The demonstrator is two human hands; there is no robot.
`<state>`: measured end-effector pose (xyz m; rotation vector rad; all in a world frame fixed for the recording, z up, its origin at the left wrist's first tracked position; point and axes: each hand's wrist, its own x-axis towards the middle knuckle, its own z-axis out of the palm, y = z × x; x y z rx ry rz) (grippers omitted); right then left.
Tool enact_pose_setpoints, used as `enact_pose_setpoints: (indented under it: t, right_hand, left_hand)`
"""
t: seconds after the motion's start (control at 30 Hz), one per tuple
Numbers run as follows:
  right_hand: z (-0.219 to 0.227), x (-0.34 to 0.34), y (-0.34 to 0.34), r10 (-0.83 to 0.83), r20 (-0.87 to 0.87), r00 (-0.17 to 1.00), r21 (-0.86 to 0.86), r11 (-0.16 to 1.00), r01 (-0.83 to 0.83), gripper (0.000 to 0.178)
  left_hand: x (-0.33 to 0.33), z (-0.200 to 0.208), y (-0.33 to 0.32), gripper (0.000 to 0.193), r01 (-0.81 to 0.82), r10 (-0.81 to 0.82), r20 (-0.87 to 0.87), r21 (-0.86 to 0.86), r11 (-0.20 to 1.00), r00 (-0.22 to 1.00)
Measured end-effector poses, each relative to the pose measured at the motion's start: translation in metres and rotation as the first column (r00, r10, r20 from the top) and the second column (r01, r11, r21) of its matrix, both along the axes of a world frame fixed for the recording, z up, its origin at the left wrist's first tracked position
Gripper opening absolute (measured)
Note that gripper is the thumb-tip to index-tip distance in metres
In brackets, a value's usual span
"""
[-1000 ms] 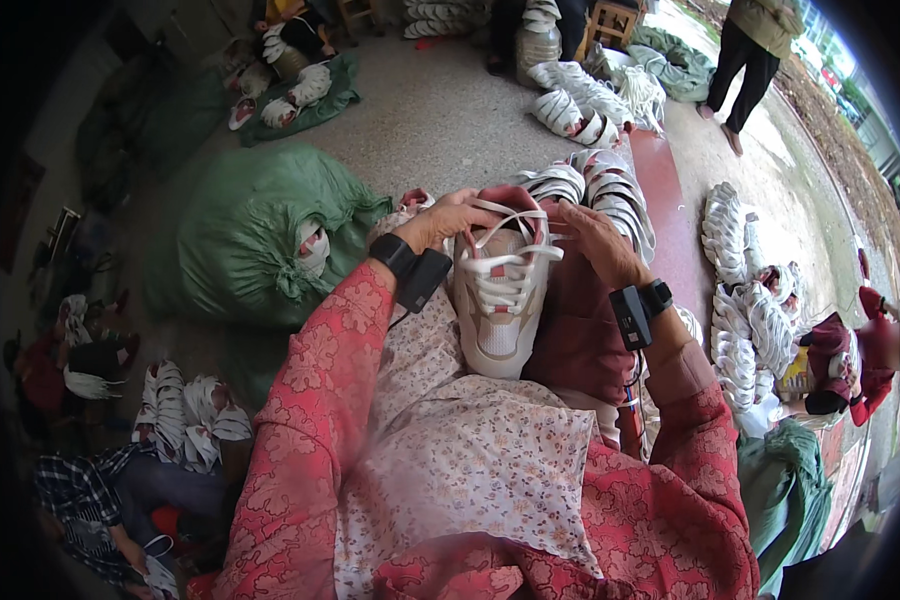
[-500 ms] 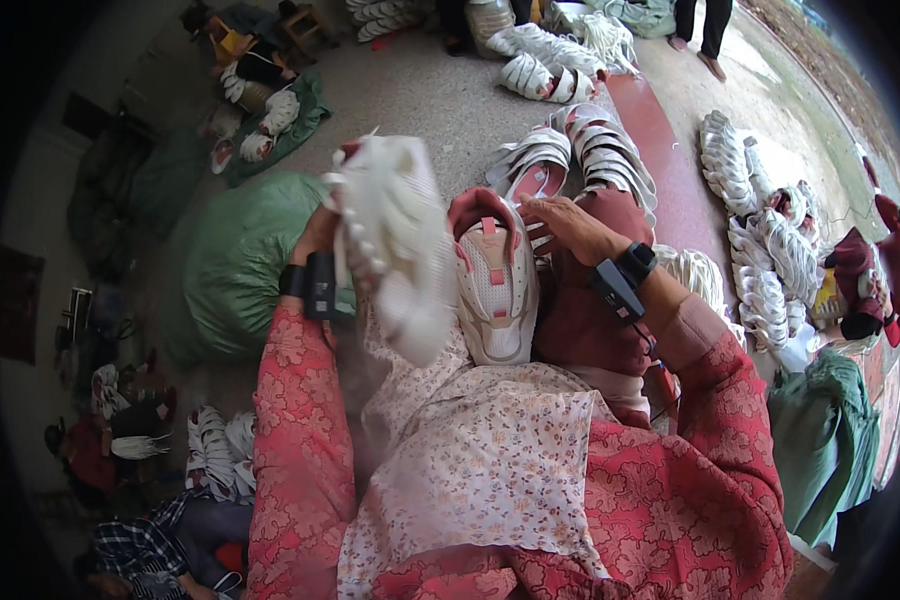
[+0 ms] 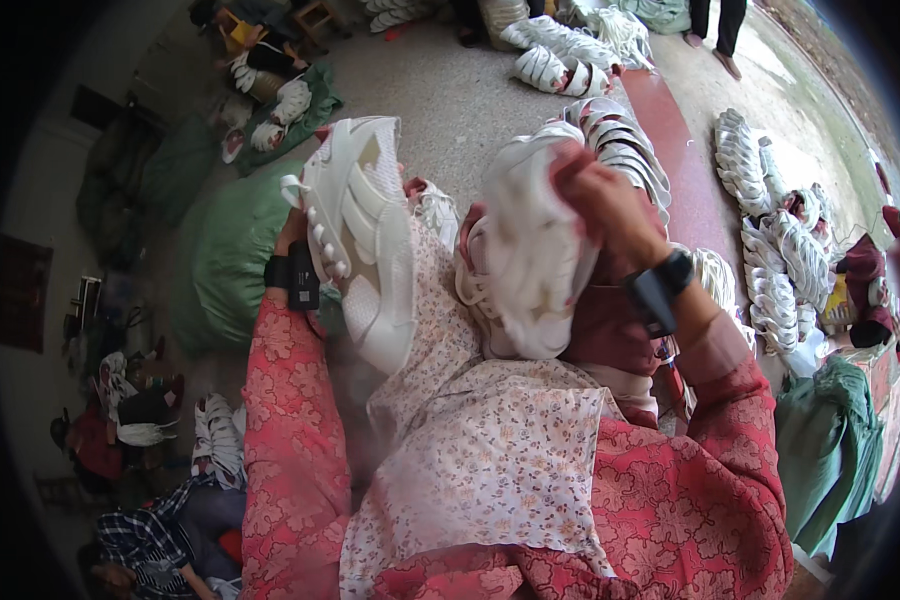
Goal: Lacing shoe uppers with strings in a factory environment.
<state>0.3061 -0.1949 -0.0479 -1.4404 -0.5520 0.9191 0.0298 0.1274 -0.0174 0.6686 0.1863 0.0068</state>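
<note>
My left hand (image 3: 294, 232) grips a white sneaker (image 3: 365, 240) from behind at its heel end, side turned up and toe pointing down at my lap; most of the fingers are hidden by the shoe. Another white sneaker (image 3: 532, 245) hangs over my lap, smeared by motion, with my right hand (image 3: 618, 208) closed on its collar. Partly covered by it, a third sneaker (image 3: 473, 285) with a reddish lining rests on my lap. A floral apron (image 3: 480, 440) lies across my legs.
A row of nested white shoe uppers (image 3: 620, 150) extends beyond my right hand. On the left bulges a green sack (image 3: 235, 255). More shoes (image 3: 760, 270) are piled at the right, above a green cloth bundle (image 3: 830, 440). Other people sit along the left; one person (image 3: 720, 30) stands at the top right.
My right hand has taken hold of a sneaker and raised it over the one on my lap. The left-hand sneaker has rolled to show its side.
</note>
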Motion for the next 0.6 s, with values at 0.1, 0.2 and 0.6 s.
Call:
enact_pose_setpoints:
  t: [0.1, 0.2, 0.6]
  right_hand:
    - [-0.023, 0.057, -0.015, 0.041, -0.226, 0.973, 0.274, 0.961, 0.023, 0.031]
    - [-0.028, 0.107, -0.043, -0.142, 0.199, 0.97, 0.288, 0.954, 0.081, 0.033]
    - [-0.004, 0.046, 0.038, 0.144, 0.148, 0.978, -0.177, 0.977, -0.117, 0.027]
  left_hand:
    - [0.005, -0.011, -0.006, 0.055, -0.159, 0.218, -0.113, 0.39, 0.907, 0.969]
    - [0.047, 0.005, -0.067, 0.028, -0.191, 0.379, -0.1, 0.73, 0.656, 0.92]
    - [0.139, -0.077, -0.065, 0.029, -0.023, -0.292, -0.412, 0.545, -0.838, 0.863]
